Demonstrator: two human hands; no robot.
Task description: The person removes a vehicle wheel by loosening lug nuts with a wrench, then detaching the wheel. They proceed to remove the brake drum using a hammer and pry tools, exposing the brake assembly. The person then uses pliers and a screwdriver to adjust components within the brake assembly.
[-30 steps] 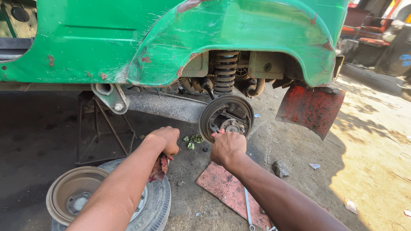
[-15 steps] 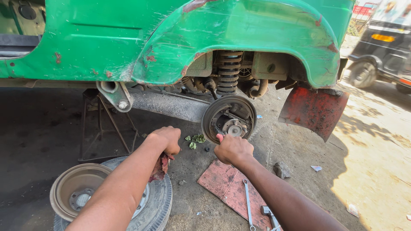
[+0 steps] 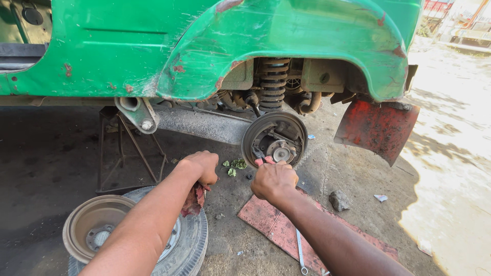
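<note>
Daylight scene, sharply focused throughout. Strong sun from the right overexposes the ground (image 3: pixel 455 168) well to the right of the right hand (image 3: pixel 273 180), washing out detail there. The green vehicle body (image 3: pixel 153 46) casts deep shade over the ground left of the left hand (image 3: pixel 200 166). Wide-angle lens bends straight lines near the edges.

Single head-worn view looks down and forward, close over both forearms, toward the green vehicle's (image 3: pixel 215 46) wheel arch
</note>
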